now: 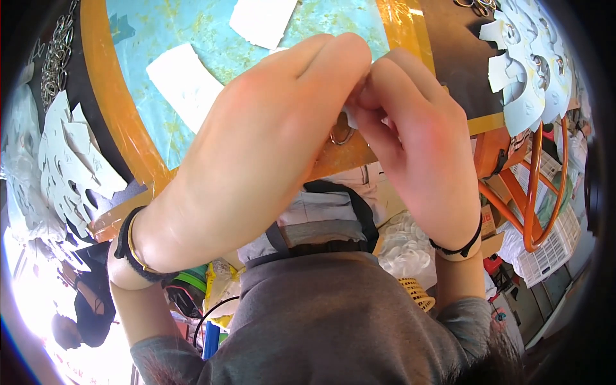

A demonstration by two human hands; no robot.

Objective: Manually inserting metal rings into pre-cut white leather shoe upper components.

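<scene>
My left hand and my right hand meet above the table's near edge, fingers curled in against each other. Both are closed, and their fingertips are mostly hidden behind knuckles. A small white scrap shows between them. Just below it is part of a metal ring; I cannot tell which hand has hold of it, or whether it rests on the edge. Beyond my left hand, a white card lies on the blue-green mottled table cover, and another white card lies farther back.
Brown tape borders the cover. Metal chain and stacked pale cut-out cards are at left. More cut-out cards hang over the right side, above an orange tubular frame and a white plastic crate.
</scene>
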